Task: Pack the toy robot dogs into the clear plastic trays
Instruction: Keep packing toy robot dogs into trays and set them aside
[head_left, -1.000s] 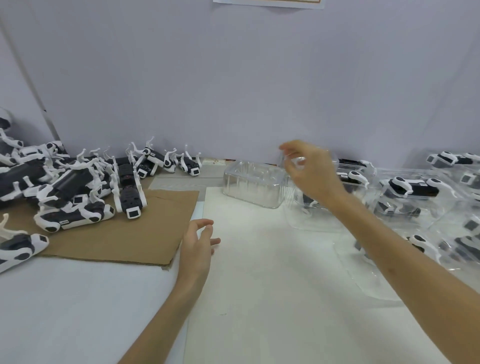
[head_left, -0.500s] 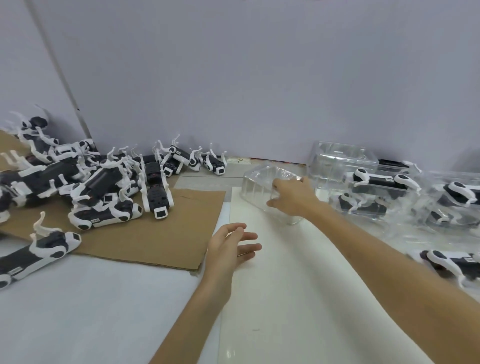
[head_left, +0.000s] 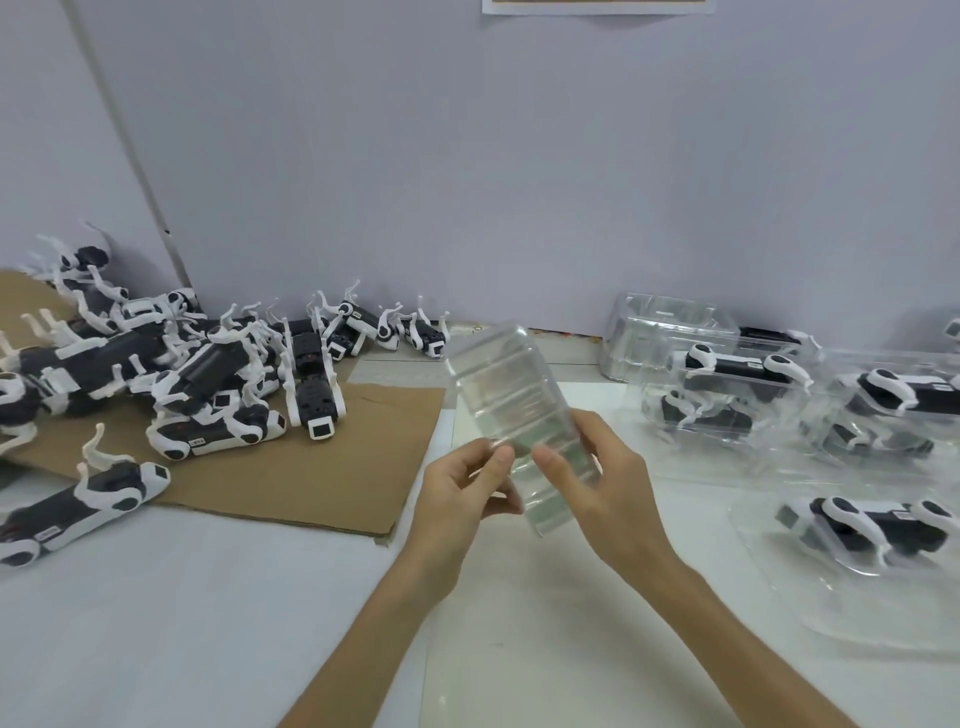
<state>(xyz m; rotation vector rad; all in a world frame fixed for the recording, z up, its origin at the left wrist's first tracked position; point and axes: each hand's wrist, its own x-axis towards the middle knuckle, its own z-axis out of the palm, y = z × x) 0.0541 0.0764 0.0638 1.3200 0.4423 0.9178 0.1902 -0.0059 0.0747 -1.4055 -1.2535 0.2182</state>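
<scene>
Both hands hold one clear tray (head_left: 511, 395) up off the surface (head_left: 208, 623), tilted so its far end points away from the person. The left hand (head_left: 460, 501) has its grip closed on the near left edge, thumb and curled fingers pinching the plastic. The right hand (head_left: 610, 486) has its grip closed on the near right side, thumb on top and fingers wrapped underneath. The tray looks empty.

A heap of black-and-white toy dogs (head_left: 208, 374) lies to the left on a sheet of cardboard (head_left: 322, 467), and one more dog (head_left: 78, 504) lies on its side nearer the person, partly off the sheet. To the right, filled trays (head_left: 737, 395) with dogs inside are clustered against the wall (head_left: 519, 156), with another filled tray (head_left: 862, 525) closer in.
</scene>
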